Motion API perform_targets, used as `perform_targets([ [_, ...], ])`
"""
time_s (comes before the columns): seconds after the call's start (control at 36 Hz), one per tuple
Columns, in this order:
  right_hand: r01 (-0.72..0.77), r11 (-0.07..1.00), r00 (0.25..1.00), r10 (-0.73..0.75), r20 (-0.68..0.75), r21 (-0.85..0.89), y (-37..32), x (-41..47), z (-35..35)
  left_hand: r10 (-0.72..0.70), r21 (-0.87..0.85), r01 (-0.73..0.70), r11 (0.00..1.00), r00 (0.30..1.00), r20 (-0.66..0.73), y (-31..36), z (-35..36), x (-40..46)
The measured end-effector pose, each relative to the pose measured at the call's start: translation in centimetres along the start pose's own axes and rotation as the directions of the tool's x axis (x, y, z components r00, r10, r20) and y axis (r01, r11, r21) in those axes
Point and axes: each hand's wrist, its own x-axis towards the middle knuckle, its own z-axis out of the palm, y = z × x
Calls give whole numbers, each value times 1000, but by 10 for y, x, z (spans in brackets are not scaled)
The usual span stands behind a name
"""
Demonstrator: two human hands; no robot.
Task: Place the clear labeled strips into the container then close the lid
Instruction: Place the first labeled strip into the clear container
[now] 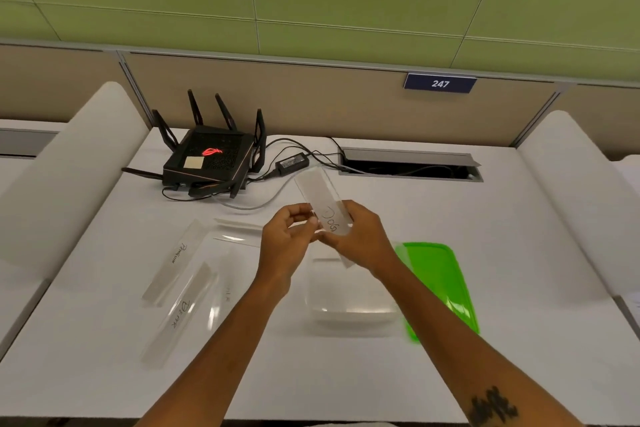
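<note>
Both hands hold a clear strip [320,192] marked "Dog" above the table's middle. My left hand [285,236] pinches its left edge and my right hand [360,236] grips its lower end. Under the hands a clear open container [349,312] rests on the table. Its green lid [440,284] lies flat just right of it. To the left lie more clear strips: one marked "Penguin" [173,262], one marked "Deer" [176,319], and others [239,229] that are hard to tell apart.
A black router [211,159] with antennas stands at the back left, with a power brick [292,163] and cables beside it. A cable slot [410,165] is open at the back. White padded dividers [69,166] flank the table on both sides.
</note>
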Motion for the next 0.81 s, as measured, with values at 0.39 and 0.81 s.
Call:
perform_targets([
  [0.39,119,892,981,-38,190,-437,82,-9,-43,84,328,-84,941,996,16,-23,27,-13],
  [0.81,274,780,919,-39,393,-563,119,-3,-13,-179,585,130,800,983,27,-68,33,-27],
])
